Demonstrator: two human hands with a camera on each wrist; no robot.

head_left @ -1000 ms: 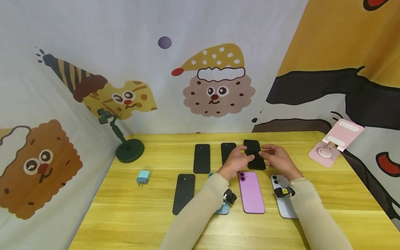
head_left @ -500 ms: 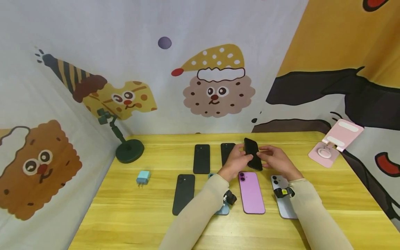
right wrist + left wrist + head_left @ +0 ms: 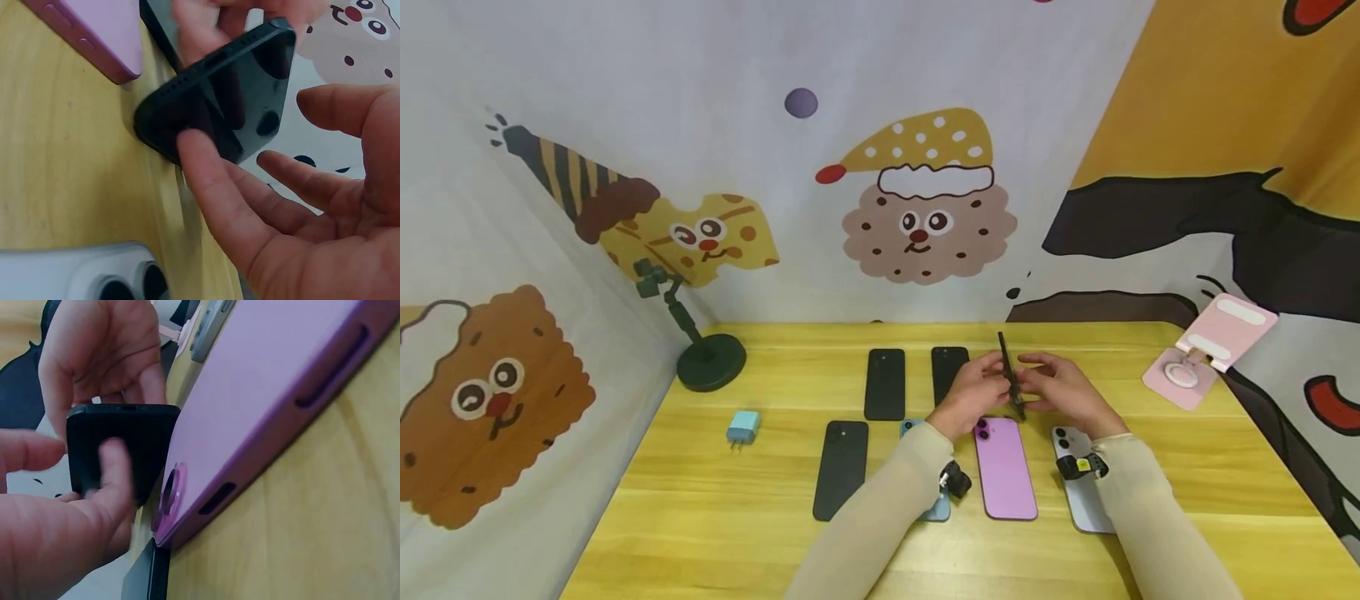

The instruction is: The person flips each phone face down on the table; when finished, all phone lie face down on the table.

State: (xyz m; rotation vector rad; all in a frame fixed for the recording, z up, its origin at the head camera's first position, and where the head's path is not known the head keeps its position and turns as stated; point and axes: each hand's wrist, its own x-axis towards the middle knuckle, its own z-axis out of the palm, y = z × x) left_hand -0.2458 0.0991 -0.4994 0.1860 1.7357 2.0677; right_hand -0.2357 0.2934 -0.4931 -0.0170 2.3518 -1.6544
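A black smartphone [image 3: 1011,375] stands on edge, tilted, between the two hands above the back of the table. My left hand [image 3: 973,393] holds it from the left; in the left wrist view a blurred finger lies against its flat face. My right hand [image 3: 1063,392] touches the other face with nearly straight fingers, and in the right wrist view its thumb [image 3: 337,109] is apart from the phone. A pink-purple smartphone [image 3: 1006,471] lies just in front of the hands. A white smartphone [image 3: 1078,492] is partly hidden under the right wrist, a blue smartphone [image 3: 937,508] under the left.
Black smartphones lie further left: one at the back [image 3: 885,383], a dark one in front [image 3: 841,469], another [image 3: 950,367] beside the left hand. A blue charger plug [image 3: 743,427] and green stand [image 3: 711,362] are left; a pink folding stand [image 3: 1187,371] is right.
The black smartphone lay flat a second ago. It has been lifted and turned up on its edge between both hands. The other phones have stayed in place.
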